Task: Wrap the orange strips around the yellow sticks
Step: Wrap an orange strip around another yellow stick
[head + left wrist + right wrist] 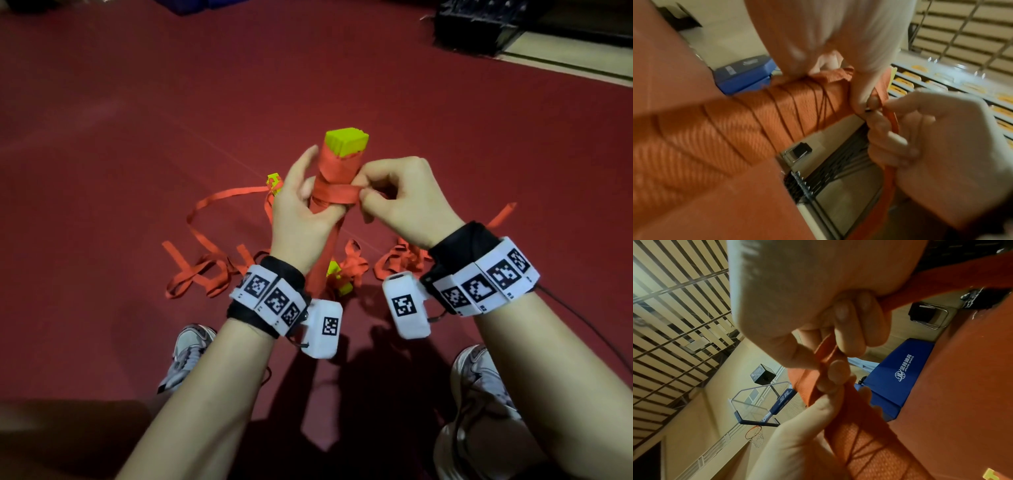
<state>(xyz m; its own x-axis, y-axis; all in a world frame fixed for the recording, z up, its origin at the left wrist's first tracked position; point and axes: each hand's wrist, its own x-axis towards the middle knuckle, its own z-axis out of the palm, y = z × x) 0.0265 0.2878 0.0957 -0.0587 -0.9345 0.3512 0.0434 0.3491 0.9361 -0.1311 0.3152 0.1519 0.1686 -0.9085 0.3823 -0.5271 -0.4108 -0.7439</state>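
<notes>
A bundle of yellow sticks [346, 140] stands upright in the head view, wound along most of its length with an orange strip [334, 196]. My left hand [301, 202] grips the wrapped bundle from the left, thumb across its front. My right hand [394, 195] pinches the strip's end [826, 352] just right of the bundle. In the left wrist view the overlapping orange windings [760, 113] fill the middle. The strip's tail hangs down between my wrists.
Loose orange strips [205, 267] lie tangled on the red floor [137, 137], with other yellow sticks [274, 181] among them. My two shoes [191, 353] are near the bottom. A dark rack [479, 27] stands far right.
</notes>
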